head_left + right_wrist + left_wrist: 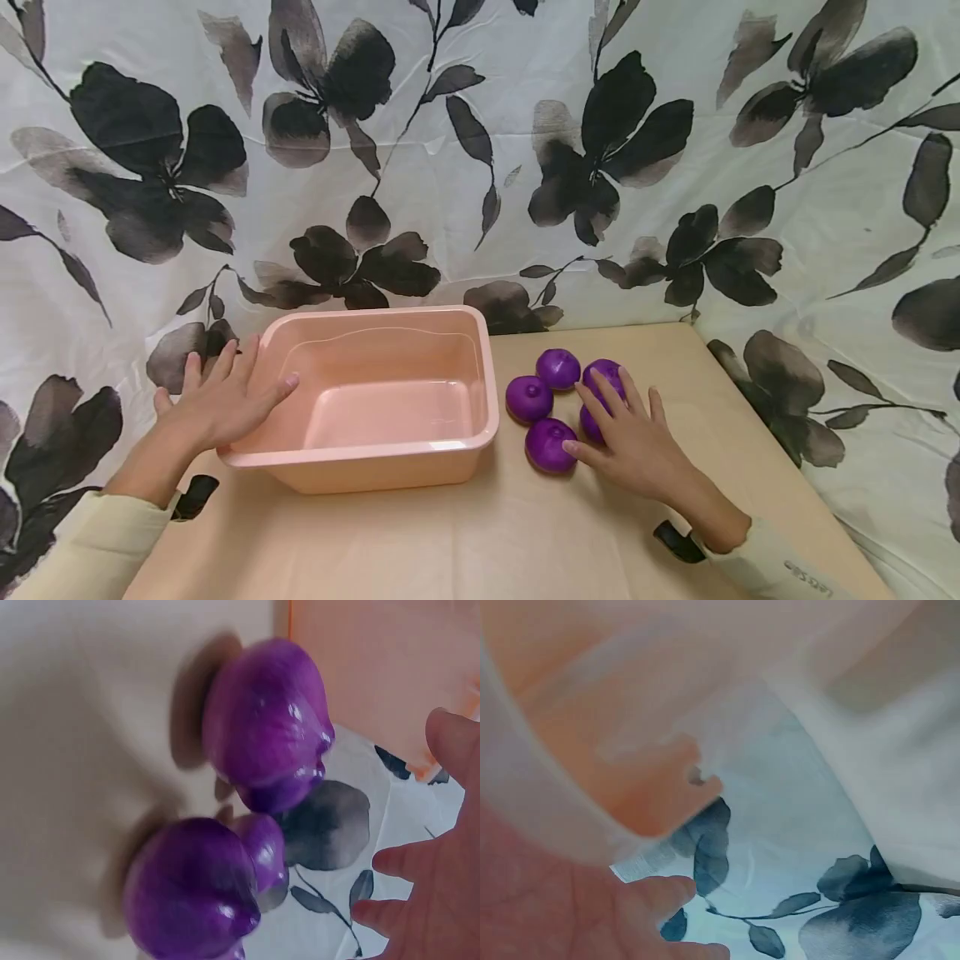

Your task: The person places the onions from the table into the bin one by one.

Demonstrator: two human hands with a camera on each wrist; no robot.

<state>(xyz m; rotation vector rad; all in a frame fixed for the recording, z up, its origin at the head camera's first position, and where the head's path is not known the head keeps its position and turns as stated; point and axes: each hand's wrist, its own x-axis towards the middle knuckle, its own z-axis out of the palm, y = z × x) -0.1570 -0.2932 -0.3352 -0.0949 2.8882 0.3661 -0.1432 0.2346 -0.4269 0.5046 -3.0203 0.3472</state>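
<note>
A pink plastic tub [360,457] stands on the table, seen hollow from above. My left hand [217,407] lies at its left rim with straight, spread fingers; the left wrist view has this hand [577,915] beside the blurred tub wall [656,799]. To the tub's right sit several glossy, round purple onions, among them a front one [550,446], a left one [529,399] and a back one [558,369]. Over the right-hand onions spreads my right hand [637,446], partly hiding them. In the right wrist view, its fingers are extended beside the onions [262,712].
The pale tabletop [420,542] ends at a right edge running diagonally. Behind and beside it hangs a white cloth [465,192] printed with dark flowers. A black strap piece [678,542] sits at the right wrist, another [195,497] at the left.
</note>
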